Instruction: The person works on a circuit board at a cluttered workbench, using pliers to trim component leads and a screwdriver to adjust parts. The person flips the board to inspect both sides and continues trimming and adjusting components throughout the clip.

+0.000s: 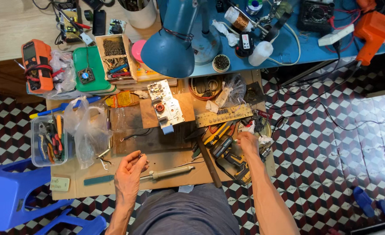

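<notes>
1. Your left hand [129,170] is up over the near edge of the workbench [166,167], thumb and fingertips pressed together on a tiny dark part [139,155]. It is too small to tell what it is.
2. Your right hand [247,142] is out at the right edge, fingers curled down among a heap of tools beside the yellow-and-black cordless drill [231,157]. I cannot tell what they grip, or whether they grip anything.
3. Risk one, as I judge it: that small part could slip from your pinch and vanish into the clutter or onto the patterned floor, where it would be hard to spot.
4. Risk two: the soldering iron [168,173] lies loose just beside your left wrist. If it is hot, a careless move of your forearm could meet it.
5. Risk three: your right hand works close to loose wires and the long circuit strip [224,115]; a tug could drag things off that edge.
6. The surface is a low brown board, crowded: a white circuit board [167,104] at the middle, a clear tub of pliers [49,143] at the left edge, plastic bags nearby.
7. Beyond the far edge a blue desk lamp [173,43] leans over. A blue plastic stool [10,191] sits at the near left corner, on a red, black and white tiled floor [331,143].
</notes>
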